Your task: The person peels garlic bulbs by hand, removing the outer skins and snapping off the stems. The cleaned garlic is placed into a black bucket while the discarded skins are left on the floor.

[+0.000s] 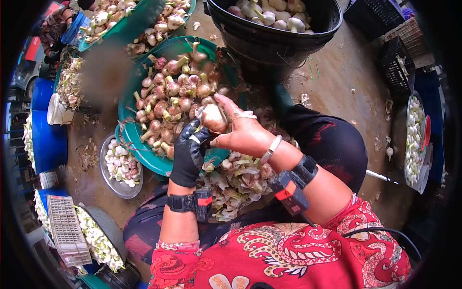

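Over the near right part of a green basin [126,139] full of garlic bulbs [173,89], my two hands meet around one large garlic bulb [214,119]. My left hand [187,153], in a black glove with a white band on one finger, is closed at the bulb's lower left side. Bare apart from a pale wrap on a finger, my right hand [245,130] curves round the bulb's right side, thumb and fingers against it. Whether the left hand holds a tool is hidden. Loose peeled skins [236,185] are heaped in my lap below the hands.
A black bucket [274,45] of large bulbs stands ahead. At the left are a metal bowl [136,190] of peeled garlic, a white bucket [57,111] and blue tubs [50,144]. Black crates [395,65] and a tray of cloves [414,139] lie right. Another person [55,29] is at upper left.
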`<state>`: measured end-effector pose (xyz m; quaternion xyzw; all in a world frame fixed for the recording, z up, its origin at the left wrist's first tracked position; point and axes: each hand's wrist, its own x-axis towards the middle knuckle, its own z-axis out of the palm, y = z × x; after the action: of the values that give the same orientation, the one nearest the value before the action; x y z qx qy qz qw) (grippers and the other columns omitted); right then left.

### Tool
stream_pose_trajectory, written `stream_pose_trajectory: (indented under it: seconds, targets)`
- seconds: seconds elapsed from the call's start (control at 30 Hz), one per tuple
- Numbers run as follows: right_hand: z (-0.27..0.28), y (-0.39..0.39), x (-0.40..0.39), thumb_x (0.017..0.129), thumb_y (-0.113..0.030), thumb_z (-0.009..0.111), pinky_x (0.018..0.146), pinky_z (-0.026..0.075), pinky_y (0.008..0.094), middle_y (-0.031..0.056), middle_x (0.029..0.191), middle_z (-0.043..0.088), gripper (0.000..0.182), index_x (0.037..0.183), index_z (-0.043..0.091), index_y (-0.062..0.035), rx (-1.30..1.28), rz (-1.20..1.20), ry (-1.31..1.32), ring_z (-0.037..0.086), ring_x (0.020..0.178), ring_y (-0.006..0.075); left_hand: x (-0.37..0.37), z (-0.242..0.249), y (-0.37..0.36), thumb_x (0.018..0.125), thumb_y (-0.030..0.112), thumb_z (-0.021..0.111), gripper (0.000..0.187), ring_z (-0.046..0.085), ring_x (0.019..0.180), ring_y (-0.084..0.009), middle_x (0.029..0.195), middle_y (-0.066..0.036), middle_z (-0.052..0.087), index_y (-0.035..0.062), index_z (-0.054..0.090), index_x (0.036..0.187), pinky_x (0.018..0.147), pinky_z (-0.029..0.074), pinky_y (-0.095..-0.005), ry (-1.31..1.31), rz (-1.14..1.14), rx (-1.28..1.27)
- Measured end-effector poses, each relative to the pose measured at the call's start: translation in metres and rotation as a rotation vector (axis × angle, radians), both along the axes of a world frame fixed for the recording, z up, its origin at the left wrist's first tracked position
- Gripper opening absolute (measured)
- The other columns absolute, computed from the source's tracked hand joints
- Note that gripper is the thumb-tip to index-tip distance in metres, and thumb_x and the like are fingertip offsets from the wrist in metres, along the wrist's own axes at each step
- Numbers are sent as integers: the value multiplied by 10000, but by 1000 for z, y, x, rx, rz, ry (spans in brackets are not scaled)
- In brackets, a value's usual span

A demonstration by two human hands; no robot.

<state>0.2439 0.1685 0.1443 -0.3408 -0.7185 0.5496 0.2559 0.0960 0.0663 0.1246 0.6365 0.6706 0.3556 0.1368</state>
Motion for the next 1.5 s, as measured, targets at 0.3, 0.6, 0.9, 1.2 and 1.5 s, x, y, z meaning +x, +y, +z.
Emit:
stream_pose_trajectory:
  seconds: [0.3,0.6,0.9,1.2,1.5]
  targets:
    - [51,-7,5,586,-8,727,855,469,287,54,1006,598,588,1133,531,-97,78,228,59,559,961,126,4,98,-45,844,71,604,171,627,793,-158,935,-102,674,-29,671,966,750,489,-277,-714,333,-270]
    - [61,-27,-2,548,-99,881,797,486,302,41,966,575,751,1160,447,-72,-518,175,383,549,907,126,19,90,-40,978,141,473,258,621,959,-175,1062,-100,630,-16,553,1167,834,505,-301,-570,178,47]
    - [49,-28,2,555,-198,905,835,488,318,81,1034,583,753,1153,481,-27,-544,107,338,565,962,161,20,105,-36,882,86,591,170,615,764,-102,859,-38,671,-14,660,1001,675,489,-253,-786,346,-131]
    - [55,-19,-1,875,-405,580,566,457,235,34,823,600,326,978,589,-95,-1352,415,489,591,731,151,11,114,-41,846,64,585,219,608,766,-98,863,-47,675,-31,652,1031,694,487,-255,-552,334,-182]
    - [60,-25,-3,747,-242,735,699,480,227,58,992,593,625,1283,436,-121,-391,234,538,594,830,137,-2,102,-47,741,-65,600,257,649,827,-316,910,-168,653,-4,662,983,724,518,-350,283,-7,116]
